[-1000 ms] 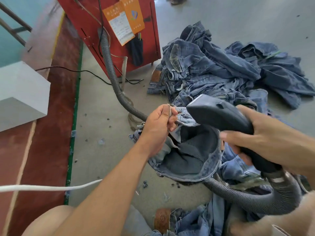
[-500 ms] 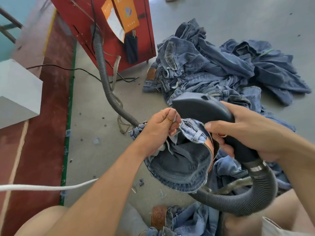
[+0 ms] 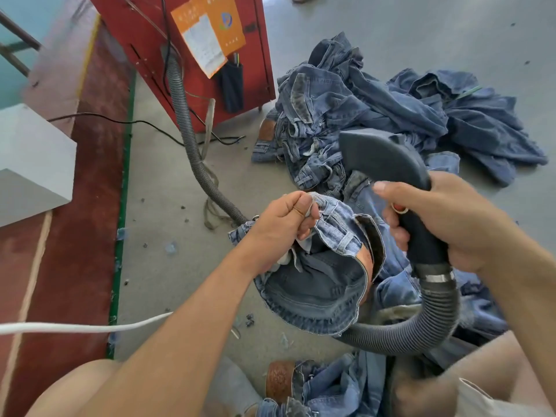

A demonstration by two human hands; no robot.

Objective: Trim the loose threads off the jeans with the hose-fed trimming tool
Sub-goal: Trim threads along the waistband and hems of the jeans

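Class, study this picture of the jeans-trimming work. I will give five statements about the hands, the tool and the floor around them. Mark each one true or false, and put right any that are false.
1. The left hand pinches the jeans at the waistband. True.
2. The right hand grips the black trimming tool by its handle. True.
3. The tool's head is pressed flat against the held jeans. False: it is raised above them, apart from the cloth.
4. The grey ribbed hose runs to a blue cabinet. False: the hose leads back to a red cabinet.
5. A pile of jeans lies on the floor beyond the hands. True.
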